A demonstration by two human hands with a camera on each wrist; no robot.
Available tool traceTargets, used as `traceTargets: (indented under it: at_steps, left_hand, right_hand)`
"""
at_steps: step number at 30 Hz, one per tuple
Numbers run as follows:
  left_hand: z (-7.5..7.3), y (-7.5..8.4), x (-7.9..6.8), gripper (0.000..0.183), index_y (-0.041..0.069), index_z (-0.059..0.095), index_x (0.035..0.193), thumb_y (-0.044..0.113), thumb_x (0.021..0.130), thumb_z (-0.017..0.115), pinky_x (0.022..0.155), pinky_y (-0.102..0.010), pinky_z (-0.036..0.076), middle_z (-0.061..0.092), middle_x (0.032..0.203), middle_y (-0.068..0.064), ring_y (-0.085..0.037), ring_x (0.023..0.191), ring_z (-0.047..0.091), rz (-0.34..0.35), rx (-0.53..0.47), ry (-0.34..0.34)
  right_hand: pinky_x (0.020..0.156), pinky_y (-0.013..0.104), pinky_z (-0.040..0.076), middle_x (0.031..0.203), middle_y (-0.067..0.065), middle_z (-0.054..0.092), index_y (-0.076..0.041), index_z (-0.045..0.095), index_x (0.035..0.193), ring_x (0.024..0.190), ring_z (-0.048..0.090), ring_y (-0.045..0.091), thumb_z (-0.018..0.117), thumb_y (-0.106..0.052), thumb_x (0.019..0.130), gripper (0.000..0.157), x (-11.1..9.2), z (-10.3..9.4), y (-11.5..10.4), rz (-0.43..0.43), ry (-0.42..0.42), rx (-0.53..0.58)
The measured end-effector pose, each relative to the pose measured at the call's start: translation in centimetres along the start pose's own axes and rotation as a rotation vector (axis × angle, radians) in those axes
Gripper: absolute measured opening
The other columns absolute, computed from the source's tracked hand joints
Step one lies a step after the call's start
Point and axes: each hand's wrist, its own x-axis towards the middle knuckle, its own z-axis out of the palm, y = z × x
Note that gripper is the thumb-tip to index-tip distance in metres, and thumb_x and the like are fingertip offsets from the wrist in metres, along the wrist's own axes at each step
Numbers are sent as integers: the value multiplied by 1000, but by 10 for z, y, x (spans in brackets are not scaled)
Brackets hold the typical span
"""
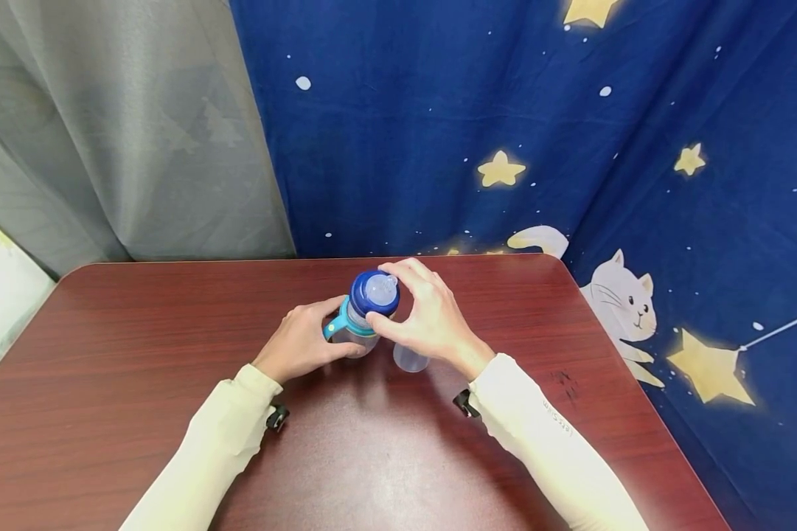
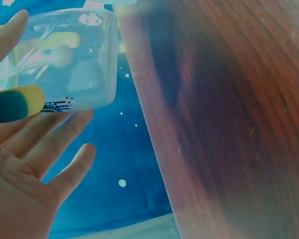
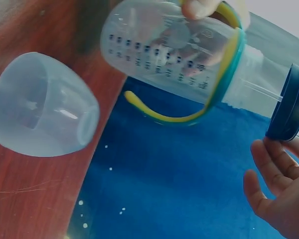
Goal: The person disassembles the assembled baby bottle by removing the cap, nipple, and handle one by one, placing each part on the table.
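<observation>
A clear baby bottle [image 3: 159, 55] with printed measuring marks and a teal-and-yellow handle ring [image 3: 229, 74] is held by my left hand [image 1: 308, 339], thumb and fingers around its body. Above its open neck, my right hand [image 1: 431, 310] grips a dark blue screw collar [image 3: 289, 104] with a clear teat [image 1: 381, 289] on top. A thin clear straw [image 3: 261, 90] runs from the collar down into the neck. In the right wrist view the collar stands apart from the neck. A translucent dome cap [image 3: 45, 104] rests on the table beside the bottle, partly behind my right hand in the head view.
The reddish-brown wooden table [image 1: 139, 354] reaches back to a grey curtain [image 1: 139, 147] and a blue star-patterned curtain [image 1: 405, 133]. A white surface [image 1: 3, 295] shows at the far left. Each sleeve has a small black device [image 1: 466, 403] at the wrist.
</observation>
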Motion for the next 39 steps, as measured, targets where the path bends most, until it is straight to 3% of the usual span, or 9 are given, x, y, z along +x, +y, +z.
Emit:
traceTargets:
  at_steps: [9,17,26,34,39]
  left_hand:
    - [1,-1,1,73,23,60,133,50,71,87,76,-35,52,70,109,10,-8,89,64,6,-7,-17]
    - [1,1,1,74,19,60,133,50,72,87,79,-36,51,70,110,9,-9,91,64,-19,-2,-27]
    - [2,-1,1,74,19,61,134,48,71,88,80,-37,51,70,111,9,-9,93,64,-5,4,-15]
    - [2,-4,2,73,21,62,132,53,71,86,77,-37,50,70,108,9,-10,90,64,-23,26,3]
    - [0,-4,3,72,21,63,129,57,71,84,74,-38,51,71,104,7,-12,86,64,-37,67,30]
  right_hand:
    - [95,40,48,124,-3,60,-13,61,132,114,55,13,80,-39,78,62,5,-11,-4,-40,110,62]
    - [92,38,48,122,1,61,-9,62,131,113,55,14,83,-31,76,63,7,-22,-13,-121,269,159]
    - [92,38,46,120,4,63,-7,64,128,112,56,18,82,-32,73,63,7,-32,-25,-211,390,219]
    - [91,37,46,119,4,63,-7,64,127,111,56,18,80,-34,73,63,4,-38,-34,-236,398,223]
    - [91,35,47,117,4,64,-4,65,124,109,58,18,82,-32,72,62,2,-36,-37,-266,357,229]
